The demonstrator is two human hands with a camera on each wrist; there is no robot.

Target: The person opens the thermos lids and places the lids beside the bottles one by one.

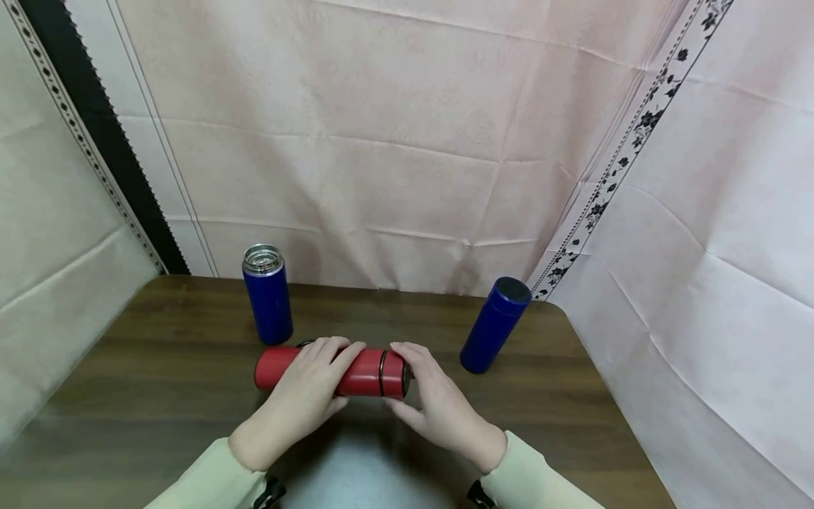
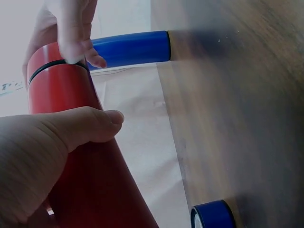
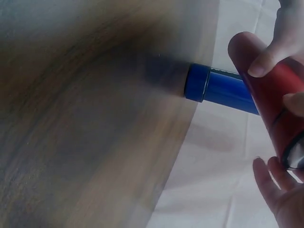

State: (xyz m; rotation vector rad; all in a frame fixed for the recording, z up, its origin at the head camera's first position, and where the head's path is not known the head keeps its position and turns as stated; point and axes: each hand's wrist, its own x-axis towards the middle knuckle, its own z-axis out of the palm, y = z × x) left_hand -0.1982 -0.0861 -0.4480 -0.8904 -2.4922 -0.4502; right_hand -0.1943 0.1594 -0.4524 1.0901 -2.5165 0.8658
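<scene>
A red bottle lies sideways above the table, held by my left hand around its body. In the left wrist view the thumb crosses its red side. A dark seam marks off the lid at its right end. My right hand grips that lid, fingers over the top and thumb below. Just behind the red bottle, on the table, stands a short blue hollow piece, mostly hidden in the head view.
Back left, a blue bottle stands with its steel neck uncovered. A second blue bottle with a dark top stands to the right. Pale cloth hangs behind and at both sides of the wooden table.
</scene>
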